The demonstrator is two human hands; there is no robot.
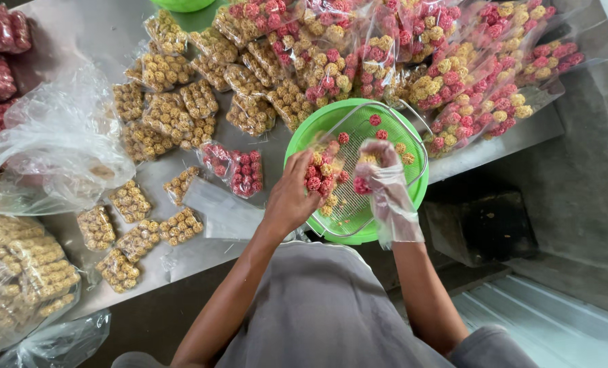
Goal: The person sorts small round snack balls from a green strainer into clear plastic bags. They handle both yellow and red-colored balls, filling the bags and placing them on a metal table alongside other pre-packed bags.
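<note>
A: Where are the hands?

B: The left hand (pixel 291 197), bare, grips a clear bag of red and yellow balls (pixel 321 176). The right hand (pixel 380 174), in a loose plastic glove, pinches a red ball (pixel 360 185) beside it.

A: What lies under them?

B: A wire basket (pixel 358 204) in a green bowl (pixel 304 133), overhanging the near table (pixel 201 255) edge.

A: Free room?

B: Little: filled packets (pixel 171 116) crowd the far side, a flat empty bag (pixel 222 208) the left.
</note>
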